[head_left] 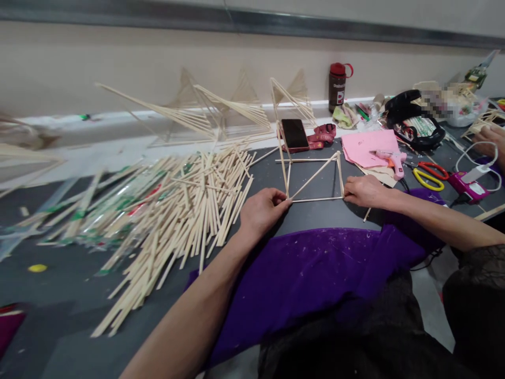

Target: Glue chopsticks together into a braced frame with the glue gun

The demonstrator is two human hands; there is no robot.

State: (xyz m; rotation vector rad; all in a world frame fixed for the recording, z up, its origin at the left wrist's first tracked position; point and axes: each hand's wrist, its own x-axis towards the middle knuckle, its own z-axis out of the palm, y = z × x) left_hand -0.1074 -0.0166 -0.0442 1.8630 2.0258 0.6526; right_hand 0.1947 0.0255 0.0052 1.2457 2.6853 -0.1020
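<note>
A small frame of thin wooden sticks (pixel 317 199) stands on the dark table, with a diagonal stick across it and taller sticks rising at its left. My left hand (pixel 262 212) pinches its near left corner between thumb and fingers. At the near right corner, my right hand (pixel 363 191) has its fingers closed on the frame; the fingertips are partly hidden. To the left of my left hand lies a large heap of loose wooden sticks (pixel 197 200). Beyond my right hand, a pink glue gun (pixel 392 160) rests on pink paper (pixel 366 145).
Finished-looking stick structures (pixel 236 108) stand along the wall. Behind the frame are a phone (pixel 294 135), a red lanyard (pixel 325 136) and a bottle (pixel 337 89). Scissors (pixel 428 179), a magenta device (pixel 469 188) and a co-worker's hand (pixel 493 139) are at right. Purple cloth (pixel 307 279) covers the near edge.
</note>
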